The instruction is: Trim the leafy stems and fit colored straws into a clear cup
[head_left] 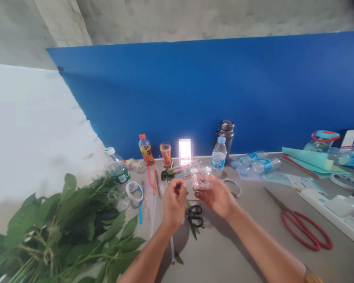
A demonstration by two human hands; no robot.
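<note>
My right hand [216, 196] holds up a clear plastic piece [201, 177], which looks like the cut-off end of a bottle, between thumb and fingers. Just to its left is my left hand [174, 202], its fingers curled into a pinch. Anything in that pinch is hidden or too small to name. Below and between the hands lie black-handled scissors [195, 216] on the grey table, with a few cut green leaves [192, 230] by them. Straws [183, 174] are scattered behind the hands.
Large leafy branches [76, 232] cover the left side. Along the back stand an orange-capped drink bottle [146, 151], a cup of coloured sticks [165, 154], a water bottle [218, 157] and a dark thermos [226, 137]. At right lie red-handled scissors [305, 228] and a white power strip [336, 216].
</note>
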